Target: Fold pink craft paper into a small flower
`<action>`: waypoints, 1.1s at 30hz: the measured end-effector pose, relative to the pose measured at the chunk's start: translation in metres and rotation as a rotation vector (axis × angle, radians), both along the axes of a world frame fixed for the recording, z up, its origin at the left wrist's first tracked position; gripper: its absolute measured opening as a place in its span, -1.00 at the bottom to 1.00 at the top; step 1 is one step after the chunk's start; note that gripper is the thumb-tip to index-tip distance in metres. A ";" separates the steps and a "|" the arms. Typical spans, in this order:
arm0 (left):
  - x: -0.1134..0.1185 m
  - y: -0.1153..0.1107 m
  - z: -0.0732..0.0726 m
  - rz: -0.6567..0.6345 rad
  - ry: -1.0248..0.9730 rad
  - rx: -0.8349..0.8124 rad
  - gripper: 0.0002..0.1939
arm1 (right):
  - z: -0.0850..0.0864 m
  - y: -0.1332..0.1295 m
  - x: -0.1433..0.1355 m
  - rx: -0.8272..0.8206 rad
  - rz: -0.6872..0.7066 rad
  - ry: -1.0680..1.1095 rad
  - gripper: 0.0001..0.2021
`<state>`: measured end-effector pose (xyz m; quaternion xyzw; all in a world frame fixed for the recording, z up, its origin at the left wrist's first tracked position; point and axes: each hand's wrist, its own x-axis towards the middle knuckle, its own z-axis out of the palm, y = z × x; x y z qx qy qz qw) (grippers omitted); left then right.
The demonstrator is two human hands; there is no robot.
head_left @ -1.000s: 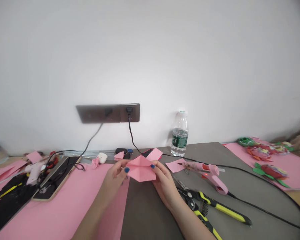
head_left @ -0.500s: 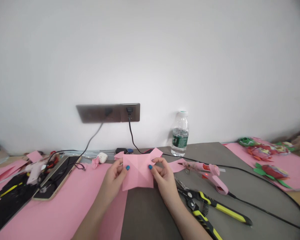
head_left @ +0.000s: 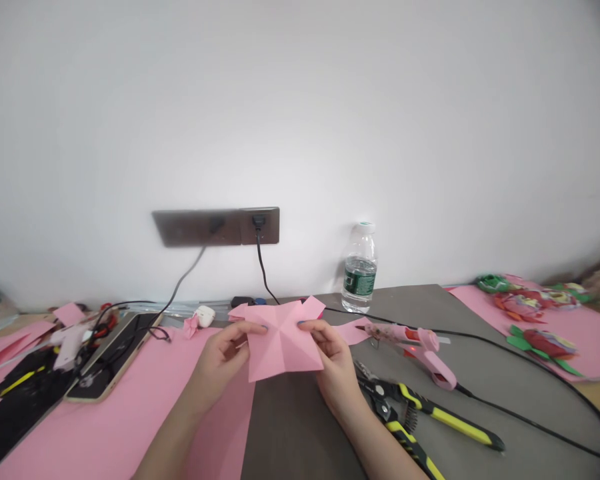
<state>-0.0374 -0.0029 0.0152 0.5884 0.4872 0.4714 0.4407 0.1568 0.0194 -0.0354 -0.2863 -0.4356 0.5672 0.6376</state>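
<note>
A square of creased pink paper [head_left: 283, 347] is held up over the grey table, its fold lines meeting near the middle. My left hand [head_left: 225, 353] pinches its left edge, with the index finger on the face toward me and the thumb behind. On the right edge, my right hand [head_left: 333, 357] grips in the same way, thumb hidden behind the sheet. More pink paper pieces [head_left: 313, 307] lie just beyond the held square, partly covered by it.
Right of my hands lie a pink glue gun [head_left: 410, 340] with its cord and yellow-black pliers [head_left: 395, 400]. A water bottle [head_left: 359, 273] stands by the wall. Left are a phone [head_left: 113, 360] and large pink paper [head_left: 145, 407]. Paper flowers [head_left: 547, 343] lie far right.
The paper has turned and opened to show its crossing creases. My index fingers have come onto its near face, while the thumbs have gone behind it.
</note>
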 end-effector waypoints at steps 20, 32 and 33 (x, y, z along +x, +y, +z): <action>0.012 -0.001 -0.009 0.020 -0.040 0.165 -0.75 | 0.004 0.000 0.000 0.176 -0.058 -0.130 -0.90; 0.009 0.001 -0.003 0.016 -0.006 0.204 -0.86 | 0.005 0.002 0.002 0.201 -0.066 -0.106 -0.93; 0.010 0.001 -0.004 0.012 0.008 0.193 -0.86 | 0.005 0.002 0.002 0.200 -0.067 -0.102 -0.93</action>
